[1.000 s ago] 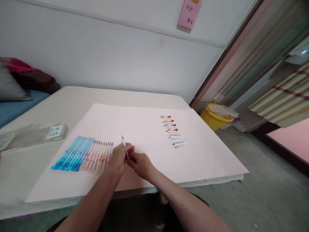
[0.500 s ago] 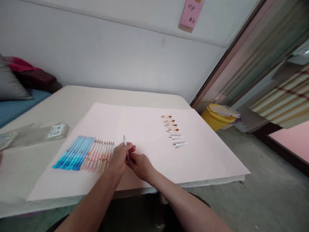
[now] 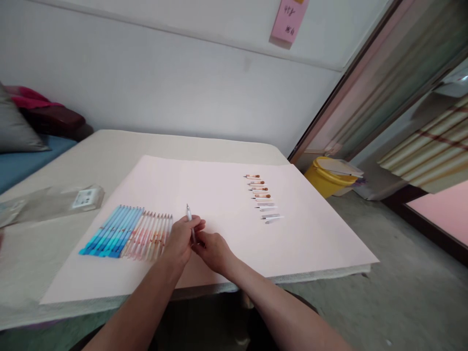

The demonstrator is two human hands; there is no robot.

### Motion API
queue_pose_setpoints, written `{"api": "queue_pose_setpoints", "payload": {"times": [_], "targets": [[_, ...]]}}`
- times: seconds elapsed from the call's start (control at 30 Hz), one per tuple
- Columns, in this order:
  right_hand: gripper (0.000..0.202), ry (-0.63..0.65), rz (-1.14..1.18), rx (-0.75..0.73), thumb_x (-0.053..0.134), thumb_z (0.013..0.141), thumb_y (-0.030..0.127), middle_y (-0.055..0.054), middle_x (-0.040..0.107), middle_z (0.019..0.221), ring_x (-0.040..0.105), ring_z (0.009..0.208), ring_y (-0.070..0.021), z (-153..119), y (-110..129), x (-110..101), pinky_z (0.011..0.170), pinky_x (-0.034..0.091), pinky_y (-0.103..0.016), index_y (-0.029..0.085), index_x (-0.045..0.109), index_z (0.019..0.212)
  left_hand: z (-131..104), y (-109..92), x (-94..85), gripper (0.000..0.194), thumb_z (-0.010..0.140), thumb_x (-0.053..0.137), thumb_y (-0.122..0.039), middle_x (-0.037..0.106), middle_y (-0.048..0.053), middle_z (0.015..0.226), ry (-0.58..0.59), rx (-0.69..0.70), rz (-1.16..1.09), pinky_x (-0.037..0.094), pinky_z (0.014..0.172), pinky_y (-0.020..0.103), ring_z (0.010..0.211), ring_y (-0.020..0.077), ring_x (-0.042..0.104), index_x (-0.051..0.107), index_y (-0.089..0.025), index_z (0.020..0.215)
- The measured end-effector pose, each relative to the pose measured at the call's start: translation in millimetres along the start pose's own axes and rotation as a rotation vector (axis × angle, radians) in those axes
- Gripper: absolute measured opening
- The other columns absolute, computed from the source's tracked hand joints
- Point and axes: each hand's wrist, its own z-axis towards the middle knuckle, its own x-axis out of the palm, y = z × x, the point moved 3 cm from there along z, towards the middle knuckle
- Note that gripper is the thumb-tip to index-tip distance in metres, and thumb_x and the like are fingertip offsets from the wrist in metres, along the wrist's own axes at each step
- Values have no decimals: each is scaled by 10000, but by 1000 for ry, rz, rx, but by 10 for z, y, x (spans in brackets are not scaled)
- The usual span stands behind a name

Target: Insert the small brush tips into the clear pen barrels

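A pale pen (image 3: 189,213) stands tip up in my left hand (image 3: 182,236), whose fingers are wrapped round its barrel. At the pen's lower end, my right hand (image 3: 215,251) pinches with thumb and fingers; the pen's end is partly hidden there. Just left of my hands lies a row of several pink and white pens (image 3: 149,236), and beside it a row of several blue pens (image 3: 113,231). Over to the right, several small pen parts and refills (image 3: 262,196) are laid out in a column on the pink sheet (image 3: 292,243).
An opened clear plastic bag (image 3: 54,204) with a label lies on the table's left. Behind the table (image 3: 219,148) is a white wall. A yellow bin (image 3: 325,180) stands on the floor at the right, and a grey cushion (image 3: 18,126) is at the far left.
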Motion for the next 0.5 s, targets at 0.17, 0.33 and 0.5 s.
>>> {"api": "queue_pose_setpoints", "payload": {"times": [0.17,0.33,0.5], "targets": [[211,3,-11,5,458,859,349,-12,631,745,539,647,-140,-1,-7,9,538,249,-236,206,607,900,-10,-9,6,197,602,674,-159,640,63,701,2,2,-6,432,566,227,636,135,611,576,-124,769],[196,4,0,-1,463,854,334,-9,632,742,535,635,-134,3,-11,9,538,250,-234,207,606,893,-21,-19,19,188,603,667,-154,634,57,690,-1,-1,-2,431,562,227,634,134,608,572,-125,763],[187,-11,-3,-2,471,845,327,-12,637,754,528,632,-132,4,-13,9,541,244,-237,209,609,888,-18,-23,23,193,597,671,-159,635,56,690,6,7,-4,433,576,230,644,134,609,577,-126,762]]}}
